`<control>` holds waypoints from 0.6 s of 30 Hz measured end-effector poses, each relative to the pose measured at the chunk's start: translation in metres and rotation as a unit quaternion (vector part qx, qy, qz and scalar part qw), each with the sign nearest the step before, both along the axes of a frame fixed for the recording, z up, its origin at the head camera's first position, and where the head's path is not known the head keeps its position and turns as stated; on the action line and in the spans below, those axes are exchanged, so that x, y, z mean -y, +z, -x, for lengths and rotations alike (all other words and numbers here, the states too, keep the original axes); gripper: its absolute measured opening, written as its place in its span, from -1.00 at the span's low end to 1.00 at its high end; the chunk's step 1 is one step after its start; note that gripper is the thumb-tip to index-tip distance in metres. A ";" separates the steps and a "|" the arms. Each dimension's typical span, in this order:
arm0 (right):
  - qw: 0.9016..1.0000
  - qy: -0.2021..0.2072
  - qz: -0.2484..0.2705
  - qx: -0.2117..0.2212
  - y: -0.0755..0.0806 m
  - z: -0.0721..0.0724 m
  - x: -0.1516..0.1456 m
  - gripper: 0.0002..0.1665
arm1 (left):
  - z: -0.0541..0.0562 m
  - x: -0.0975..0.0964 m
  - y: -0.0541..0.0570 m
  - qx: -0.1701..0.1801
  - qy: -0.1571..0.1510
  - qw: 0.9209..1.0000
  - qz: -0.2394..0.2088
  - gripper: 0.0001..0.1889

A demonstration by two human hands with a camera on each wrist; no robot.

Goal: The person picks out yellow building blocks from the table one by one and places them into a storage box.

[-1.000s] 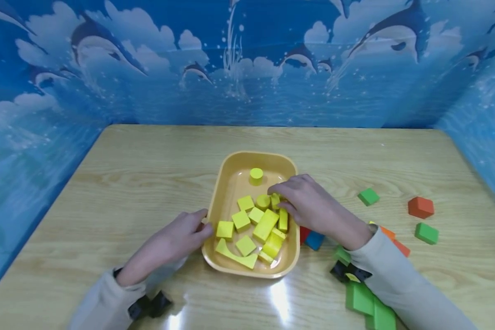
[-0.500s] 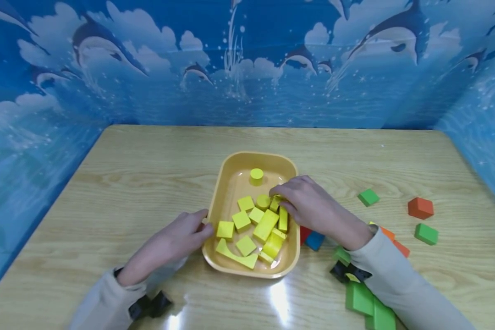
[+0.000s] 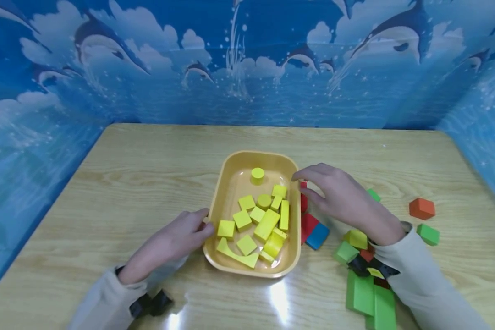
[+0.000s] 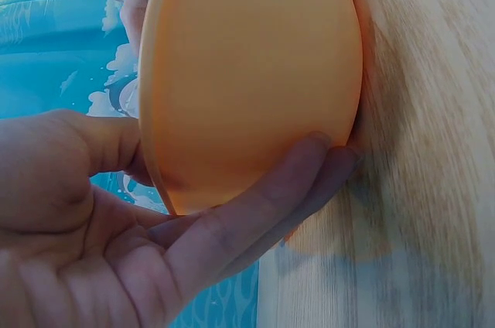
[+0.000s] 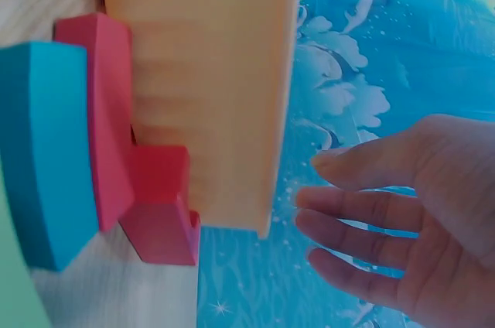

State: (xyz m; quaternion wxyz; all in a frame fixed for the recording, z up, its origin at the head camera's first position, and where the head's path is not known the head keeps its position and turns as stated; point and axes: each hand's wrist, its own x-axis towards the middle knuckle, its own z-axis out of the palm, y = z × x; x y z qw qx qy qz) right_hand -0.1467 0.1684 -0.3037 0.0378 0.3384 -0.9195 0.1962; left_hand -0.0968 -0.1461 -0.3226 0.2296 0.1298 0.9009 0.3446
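A pale orange tray (image 3: 237,165) stands on the table with several yellow blocks inside: cubes, cylinders, bars and an arch among them. At its left wall my left hand (image 3: 177,238) grips the rim; in the left wrist view the thumb hooks over the edge and the fingers lie along the outer wall. My right hand (image 3: 338,195) hovers just beyond the right rim, holding nothing. Its fingers are apart and relaxed in the right wrist view. Below it, red blocks (image 5: 158,204) and a blue block (image 5: 54,150) stand beside the tray's outer wall.
Green blocks (image 3: 360,293) lie near the right forearm, with a yellow block (image 3: 356,239) just above them. Farther right are a red block (image 3: 422,209) and a green block (image 3: 428,234). A dolphin-print backdrop (image 3: 247,64) rises behind the table.
My right hand has let go of a small yellow block inside the tray and moved up and right, past the rim. My left hand has stayed on the tray.
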 end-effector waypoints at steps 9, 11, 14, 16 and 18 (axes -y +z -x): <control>0.999 -0.018 -0.016 0.029 0.004 -0.013 -0.023 -0.59 | 0.000 -0.002 0.001 0.003 -0.001 1.000 -0.002 -0.56; 0.999 -0.023 -0.026 0.038 0.001 -0.020 -0.034 -0.59 | 0.001 -0.002 0.001 0.010 0.000 1.000 -0.004 -0.53; 0.997 -0.033 -0.044 0.057 -0.005 -0.029 -0.052 -0.60 | 0.001 -0.001 0.002 0.024 0.005 1.000 -0.006 -0.49; 0.995 -0.048 -0.057 0.070 -0.010 -0.036 -0.063 -0.62 | 0.000 -0.001 0.002 0.027 0.007 1.000 -0.004 -0.49; 0.991 -0.060 -0.068 0.093 -0.014 -0.042 -0.073 -0.63 | 0.000 -0.001 0.002 0.024 0.006 1.000 -0.001 -0.50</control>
